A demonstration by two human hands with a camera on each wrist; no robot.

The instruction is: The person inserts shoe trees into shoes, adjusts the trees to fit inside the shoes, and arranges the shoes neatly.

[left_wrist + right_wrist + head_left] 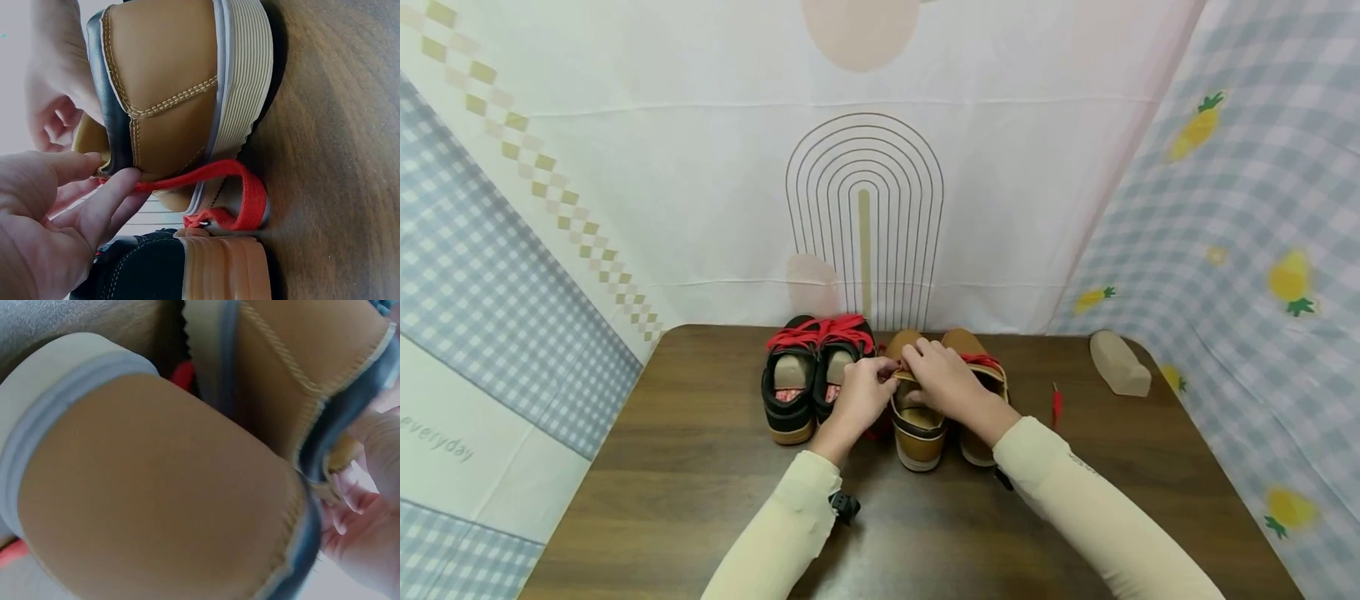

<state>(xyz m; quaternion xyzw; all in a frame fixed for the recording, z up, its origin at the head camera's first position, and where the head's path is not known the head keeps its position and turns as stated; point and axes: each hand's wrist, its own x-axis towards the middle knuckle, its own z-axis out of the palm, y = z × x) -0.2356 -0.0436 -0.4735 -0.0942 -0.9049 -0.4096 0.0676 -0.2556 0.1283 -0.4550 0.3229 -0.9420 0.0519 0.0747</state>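
Note:
A tan shoe (919, 450) with a dark padded collar stands upright on the table, heel toward me. My left hand (867, 393) is at the left side of its opening. In the left wrist view, thumb and fingers pinch a red shoelace (244, 194) at the eyelet edge, and its free part loops down beside the sole. My right hand (946, 379) reaches over the front of the opening, fingers bent about the tongue, thumb toward the inside; the palm hides much of this grip. Right of it stands the matching tan shoe (973, 450) with red lace across its front.
Left of the tan shoes stands a pair of black shoes (788, 421) with red laces and beige inserts. A beige shoe insert (1118, 364) lies at the table's back right. A red lace end (1057, 406) rests on the wooden table (685, 467). Patterned cloth surrounds the table.

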